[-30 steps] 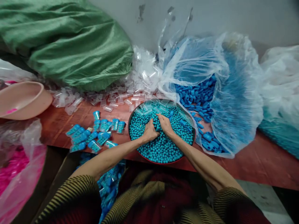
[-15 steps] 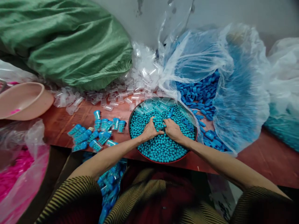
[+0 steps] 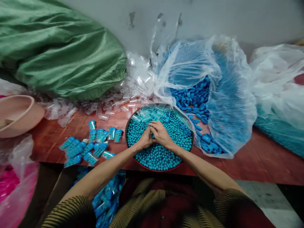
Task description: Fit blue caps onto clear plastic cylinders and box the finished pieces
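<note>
A round tray with a dark red rim point(image 3: 159, 170) is full of small turquoise balls point(image 3: 161, 160). Over its middle my left hand point(image 3: 145, 139) and my right hand point(image 3: 161, 134) meet, fingers curled together around something I cannot make out. Clear tubes point(image 3: 145, 114) lie on the balls at the back of the tray, with a few blue caps point(image 3: 184, 128) at its right. To the left of the tray, several filled tubes with blue caps point(image 3: 99, 148) lie in a group on the red table point(image 3: 268, 158).
Loose clear tubes point(image 3: 140, 79) are heaped behind the tray, beside a green cloth bundle point(image 3: 71, 63). An open plastic bag point(image 3: 232, 95) spills blue caps at the right. A pink basin point(image 3: 28, 117) stands at the far left, above a bag of pink pieces point(image 3: 9, 180).
My hands have come together, the right fingers now over the left ones; before, they were apart in the balls. The whole view has shifted, so the tray appears lower and further left.
</note>
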Demonstrator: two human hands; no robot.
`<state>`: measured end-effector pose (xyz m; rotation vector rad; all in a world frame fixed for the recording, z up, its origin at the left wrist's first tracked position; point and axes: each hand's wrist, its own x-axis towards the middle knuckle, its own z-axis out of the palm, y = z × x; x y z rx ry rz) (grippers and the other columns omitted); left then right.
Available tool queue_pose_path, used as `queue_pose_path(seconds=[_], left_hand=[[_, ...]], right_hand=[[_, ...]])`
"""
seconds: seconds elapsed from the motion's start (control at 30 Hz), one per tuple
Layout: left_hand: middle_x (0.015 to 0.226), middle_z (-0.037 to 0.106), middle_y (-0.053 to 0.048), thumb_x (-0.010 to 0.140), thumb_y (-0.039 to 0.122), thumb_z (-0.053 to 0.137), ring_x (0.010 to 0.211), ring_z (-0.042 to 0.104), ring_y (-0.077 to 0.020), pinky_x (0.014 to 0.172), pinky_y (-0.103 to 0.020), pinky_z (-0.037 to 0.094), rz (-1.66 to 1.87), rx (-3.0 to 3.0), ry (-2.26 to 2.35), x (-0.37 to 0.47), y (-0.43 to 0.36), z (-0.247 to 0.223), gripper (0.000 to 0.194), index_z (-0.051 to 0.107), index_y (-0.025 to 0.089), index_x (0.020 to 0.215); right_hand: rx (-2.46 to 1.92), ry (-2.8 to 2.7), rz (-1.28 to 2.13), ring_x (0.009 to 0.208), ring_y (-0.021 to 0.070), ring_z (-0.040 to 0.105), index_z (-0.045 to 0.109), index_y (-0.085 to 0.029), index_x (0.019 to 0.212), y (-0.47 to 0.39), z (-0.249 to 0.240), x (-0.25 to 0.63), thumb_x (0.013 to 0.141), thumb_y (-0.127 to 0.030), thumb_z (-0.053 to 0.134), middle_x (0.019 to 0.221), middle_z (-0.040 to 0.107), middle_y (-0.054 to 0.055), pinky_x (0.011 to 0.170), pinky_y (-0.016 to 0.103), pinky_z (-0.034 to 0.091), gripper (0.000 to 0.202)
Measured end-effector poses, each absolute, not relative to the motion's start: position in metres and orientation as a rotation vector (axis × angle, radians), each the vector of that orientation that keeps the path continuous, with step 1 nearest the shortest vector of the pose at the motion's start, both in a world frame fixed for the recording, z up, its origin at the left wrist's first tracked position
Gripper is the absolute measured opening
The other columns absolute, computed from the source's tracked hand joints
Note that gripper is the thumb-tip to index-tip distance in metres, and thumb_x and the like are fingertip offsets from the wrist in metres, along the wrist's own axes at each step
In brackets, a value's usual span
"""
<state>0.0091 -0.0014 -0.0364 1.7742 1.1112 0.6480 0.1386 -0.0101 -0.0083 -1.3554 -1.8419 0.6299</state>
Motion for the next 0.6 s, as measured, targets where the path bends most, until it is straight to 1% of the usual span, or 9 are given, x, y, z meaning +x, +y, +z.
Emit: queue_pose_path(seconds=[0.07,0.1,0.13,0.17,0.23,0.33,0.4,0.53,0.6], left_hand=[[0.135,0.042,-0.018,0.055,0.031,0.08,0.125,0.042,-0.0338,0.103,-0.049,0.036,0.608,1.783,1.224,0.01,-0.005,-0.033,0.096,0.029,0.014,0.136],[0.137,0.039,-0.018,0.055,0.029,0.081,0.127,0.04,-0.0338,0.105,-0.049,0.035,0.592,1.794,1.28,0.01,-0.007,-0.031,0.1,0.027,0.015,0.137],[0.137,0.039,-0.017,0.055,0.028,0.081,0.127,0.04,-0.0333,0.105,-0.05,0.034,0.599,1.814,1.332,0.01,-0.01,-0.029,0.099,0.026,0.016,0.137],[0.136,0.04,-0.016,0.056,0.026,0.08,0.126,0.041,-0.0323,0.105,-0.05,0.034,0.624,1.848,1.38,0.01,-0.014,-0.026,0.095,0.028,0.017,0.135],[0.128,0.045,-0.013,0.061,0.024,0.078,0.121,0.045,-0.0303,0.103,-0.049,0.036,0.695,1.936,1.48,0.01,-0.022,-0.023,0.08,0.035,0.018,0.128],[0.114,0.052,-0.009,0.069,0.024,0.072,0.113,0.049,-0.0274,0.097,-0.046,0.04,0.713,2.053,1.6,0.008,-0.036,-0.017,0.051,0.045,0.019,0.113],[0.106,0.055,-0.007,0.074,0.026,0.068,0.105,0.053,-0.025,0.092,-0.041,0.043,0.632,2.081,1.598,0.007,-0.043,-0.014,0.038,0.048,0.019,0.106],[0.096,0.059,-0.005,0.077,0.028,0.064,0.092,0.057,-0.0218,0.083,-0.035,0.045,0.477,2.063,1.566,0.01,-0.044,-0.009,0.029,0.052,0.021,0.102],[0.094,0.059,-0.003,0.079,0.029,0.062,0.09,0.057,-0.0212,0.082,-0.034,0.045,0.436,2.075,1.557,0.011,-0.042,-0.007,0.022,0.054,0.022,0.098]], right_hand=[[-1.474,-1.881,0.62,0.112,0.0176,0.056,0.064,-0.02,0.109,-0.006,0.0,0.16,0.09,-0.021,0.038,0.12,0.063,0.008,0.098,0.034,0.039,0.032],[-1.611,-1.882,0.584,0.106,0.0182,0.059,0.062,-0.02,0.112,-0.002,0.004,0.173,0.092,-0.022,0.036,0.114,0.065,0.009,0.093,0.033,0.042,0.033],[-1.811,-1.854,0.531,0.1,0.0208,0.061,0.059,-0.019,0.115,0.004,0.008,0.184,0.092,-0.025,0.037,0.108,0.067,0.01,0.088,0.035,0.044,0.033],[-2.003,-1.83,0.48,0.096,0.0239,0.063,0.057,-0.016,0.118,0.01,0.013,0.194,0.092,-0.03,0.04,0.101,0.069,0.012,0.083,0.036,0.045,0.034],[-2.186,-1.881,0.367,0.093,0.0259,0.063,0.053,-0.015,0.121,0.021,0.021,0.207,0.092,-0.033,0.04,0.1,0.068,0.013,0.077,0.035,0.045,0.036],[-2.098,-2.223,0.221,0.094,0.0227,0.061,0.054,-0.021,0.119,0.028,0.025,0.212,0.093,-0.023,0.034,0.111,0.061,0.011,0.071,0.03,0.041,0.033],[-2.002,-2.471,0.171,0.091,0.0211,0.06,0.057,-0.021,0.113,0.027,0.022,0.212,0.093,-0.018,0.032,0.111,0.058,0.011,0.067,0.028,0.039,0.033],[-2.001,-2.669,0.064,0.081,0.0204,0.057,0.059,-0.016,0.105,0.02,0.011,0.214,0.092,-0.014,0.031,0.101,0.057,0.013,0.061,0.03,0.034,0.031],[-1.992,-2.683,-0.021,0.084,0.0223,0.055,0.06,-0.015,0.1,0.015,0.009,0.214,0.092,-0.014,0.032,0.098,0.058,0.013,0.061,0.031,0.032,0.029]])
